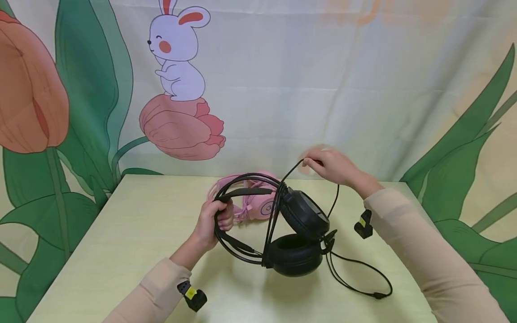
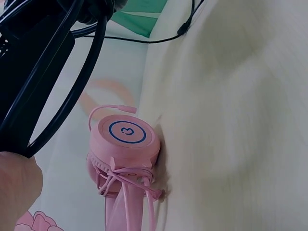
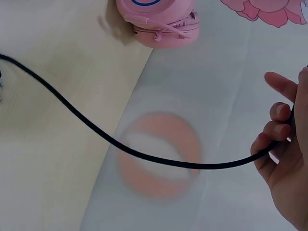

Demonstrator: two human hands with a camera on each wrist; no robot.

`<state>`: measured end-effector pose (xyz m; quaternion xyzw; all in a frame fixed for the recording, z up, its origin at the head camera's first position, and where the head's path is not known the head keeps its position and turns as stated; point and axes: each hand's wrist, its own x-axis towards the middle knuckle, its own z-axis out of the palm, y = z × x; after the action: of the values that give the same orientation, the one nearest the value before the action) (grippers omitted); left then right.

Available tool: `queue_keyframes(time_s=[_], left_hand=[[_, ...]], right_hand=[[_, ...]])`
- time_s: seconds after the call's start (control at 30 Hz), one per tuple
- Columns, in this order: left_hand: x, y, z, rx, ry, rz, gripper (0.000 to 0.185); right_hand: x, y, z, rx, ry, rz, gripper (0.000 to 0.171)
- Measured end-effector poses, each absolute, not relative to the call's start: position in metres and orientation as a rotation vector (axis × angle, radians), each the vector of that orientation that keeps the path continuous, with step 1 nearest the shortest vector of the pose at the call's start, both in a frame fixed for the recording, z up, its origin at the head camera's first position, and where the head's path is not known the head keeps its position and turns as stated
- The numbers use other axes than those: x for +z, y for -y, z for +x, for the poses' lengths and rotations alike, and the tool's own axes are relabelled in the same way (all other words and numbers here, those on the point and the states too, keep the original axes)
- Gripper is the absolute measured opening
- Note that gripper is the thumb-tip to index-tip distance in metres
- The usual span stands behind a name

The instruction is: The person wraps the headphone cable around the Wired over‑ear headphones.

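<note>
On the pale yellow table (image 1: 133,242), starting from the left, your left hand (image 1: 212,223) is wrapped around the headband of the black headset (image 1: 299,233), fingers curled tight on the wire frame so the whole thing is propped up off the tabletop, with the lower ear cup resting on the surface and the other one tilted above it. Just behind your left hand sits a pink headset (image 1: 252,202), lying near the back edge of the table by the cartoon backdrop (image 1: 181,89); the left wrist view shows its round cup with a blue ring logo and its own pink cord bundled up against it. Moving right, the black cable (image 1: 291,172) runs up from the black headset across the ear cups to your right hand (image 1: 329,167), which is raised above the table and pinching it, fingers curled round the cord. The rest of that cable loops loose on the table to the right of the ear cups, ending in a small plug (image 1: 379,295) near the front right.
</note>
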<state>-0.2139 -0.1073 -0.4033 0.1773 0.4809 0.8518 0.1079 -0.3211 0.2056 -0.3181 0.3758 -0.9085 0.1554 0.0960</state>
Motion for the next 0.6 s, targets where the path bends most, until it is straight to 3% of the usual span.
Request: queue_keyframes(time_s=[0.6], left_hand=[[-0.392, 0.113, -0.216, 2.607, -1.32, 0.495, 0.023]], right_hand=[[-0.349, -0.189, -0.329, 0.912, 2.807, 0.915, 0.027]])
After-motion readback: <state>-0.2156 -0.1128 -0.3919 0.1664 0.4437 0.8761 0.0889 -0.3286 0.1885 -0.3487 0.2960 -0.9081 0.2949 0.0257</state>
